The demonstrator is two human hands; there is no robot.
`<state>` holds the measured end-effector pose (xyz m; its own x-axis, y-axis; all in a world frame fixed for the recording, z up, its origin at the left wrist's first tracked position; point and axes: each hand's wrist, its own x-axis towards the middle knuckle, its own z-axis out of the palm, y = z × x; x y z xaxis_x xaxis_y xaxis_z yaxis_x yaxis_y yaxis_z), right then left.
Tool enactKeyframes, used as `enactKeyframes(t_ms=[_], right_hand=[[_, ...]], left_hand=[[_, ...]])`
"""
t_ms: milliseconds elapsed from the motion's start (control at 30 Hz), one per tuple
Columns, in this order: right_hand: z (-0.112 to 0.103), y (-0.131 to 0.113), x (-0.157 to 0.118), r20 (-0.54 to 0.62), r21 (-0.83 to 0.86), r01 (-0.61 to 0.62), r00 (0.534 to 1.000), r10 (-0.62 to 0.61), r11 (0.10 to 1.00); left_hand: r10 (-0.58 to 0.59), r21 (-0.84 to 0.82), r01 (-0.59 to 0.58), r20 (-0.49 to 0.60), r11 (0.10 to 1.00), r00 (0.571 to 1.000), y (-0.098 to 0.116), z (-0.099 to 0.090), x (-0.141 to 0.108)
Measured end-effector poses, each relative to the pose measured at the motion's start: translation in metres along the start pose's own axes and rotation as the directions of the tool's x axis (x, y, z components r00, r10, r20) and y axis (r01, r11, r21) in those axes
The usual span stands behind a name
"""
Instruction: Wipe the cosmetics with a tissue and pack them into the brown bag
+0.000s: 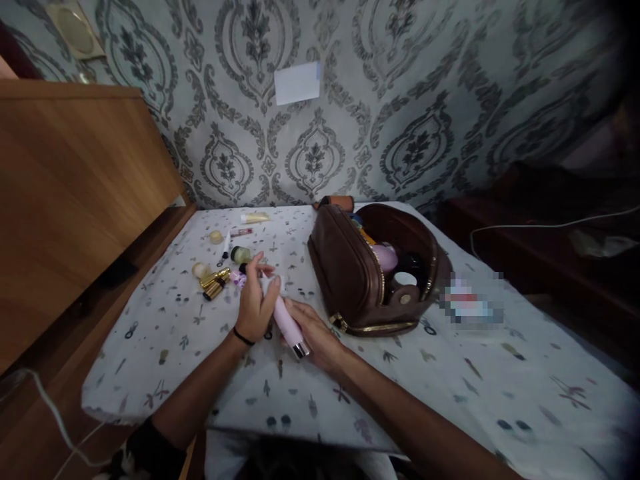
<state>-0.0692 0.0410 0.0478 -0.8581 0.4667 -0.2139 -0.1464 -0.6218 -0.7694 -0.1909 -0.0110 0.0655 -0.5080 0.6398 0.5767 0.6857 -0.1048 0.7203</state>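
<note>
A pale pink tube (287,325) with a silver end slants between both hands over the table. My right hand (313,330) wraps its lower part from the right. My left hand (257,303), with a dark band at the wrist, holds a small white piece (274,283) at the tube's upper end between thumb and fingers; whether it is a cloth or part of the tube I cannot tell. To the right stands an open brown bag (345,267) with a gold zip, holding a pink item (385,257) and a white-lidded jar (405,280).
Left of the hands lie gold tubes (215,283), a green jar (241,255), a cream tube (255,218) and several small items. A blurred packet (473,303) lies right of the bag. A wooden cabinet (85,187) borders the table (175,360) on the left.
</note>
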Motion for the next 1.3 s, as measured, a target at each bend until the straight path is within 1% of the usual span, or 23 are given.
enactKeyframes(t_ms=[67,133,200,267,433,533,633,733,800,1000,1133,1167,1200,1233,1300], right_hand=[[0.001,-0.001,-0.002,0.05,-0.014,-0.026,0.998,0.026,1.0],[0.002,-0.001,-0.003,0.089,-0.018,-0.036,0.995,0.037,0.999],[0.002,-0.002,-0.003,0.121,-0.019,-0.052,0.991,0.054,0.998],[0.001,-0.002,-0.003,0.138,-0.009,-0.065,0.988,0.065,0.998],[-0.001,-0.002,0.0,0.144,0.091,-0.058,0.989,0.045,0.994],[-0.002,-0.001,0.002,0.128,0.164,-0.039,0.992,0.018,0.986],[-0.003,0.001,0.006,0.067,0.209,-0.002,0.998,-0.012,0.978],[-0.004,0.001,0.009,0.004,0.239,0.052,0.998,-0.055,0.97],[-0.005,0.001,0.011,-0.03,0.259,0.09,0.996,-0.085,0.962],[-0.01,-0.004,0.016,-0.09,0.298,0.144,0.988,-0.123,0.944],[-0.018,-0.01,0.018,-0.087,0.318,0.172,0.985,-0.152,0.932],[-0.02,-0.011,0.018,-0.078,0.313,0.164,0.986,-0.147,0.936],[-0.022,-0.013,0.017,-0.069,0.304,0.152,0.988,-0.137,0.94],[-0.023,-0.014,0.016,-0.064,0.296,0.14,0.99,-0.127,0.945],[-0.022,-0.015,0.014,-0.067,0.289,0.128,0.991,-0.114,0.949]], left_hand=[[-0.07,-0.018,0.069,-0.027,0.997,0.997,0.0,-0.006,0.006],[-0.13,-0.057,0.128,-0.021,0.99,0.991,-0.001,-0.01,0.009],[-0.199,-0.14,0.198,0.005,0.97,0.98,-0.003,-0.011,0.011],[-0.253,-0.214,0.247,0.002,0.945,0.968,-0.007,-0.011,0.012],[-0.285,-0.262,0.26,-0.06,0.929,0.957,-0.017,-0.004,0.012],[-0.296,-0.275,0.273,-0.046,0.922,0.954,-0.018,0.003,0.007],[-0.235,-0.25,0.229,0.006,0.941,0.972,-0.016,0.01,-0.001],[-0.117,-0.17,0.128,0.076,0.977,0.99,-0.011,0.015,-0.008],[-0.048,-0.117,0.064,0.132,0.991,0.99,-0.007,0.017,-0.013],[0.065,-0.032,-0.059,0.217,0.998,0.974,0.006,0.019,-0.025],[0.203,-0.067,-0.192,0.327,0.979,0.923,0.015,0.021,-0.034],[0.223,-0.082,-0.208,0.339,0.975,0.914,0.017,0.022,-0.036],[0.231,-0.097,-0.211,0.334,0.973,0.914,0.018,0.023,-0.037],[0.222,-0.111,-0.197,0.317,0.974,0.922,0.018,0.024,-0.038],[0.149,-0.135,-0.116,0.267,0.984,0.952,0.017,0.025,-0.036]])
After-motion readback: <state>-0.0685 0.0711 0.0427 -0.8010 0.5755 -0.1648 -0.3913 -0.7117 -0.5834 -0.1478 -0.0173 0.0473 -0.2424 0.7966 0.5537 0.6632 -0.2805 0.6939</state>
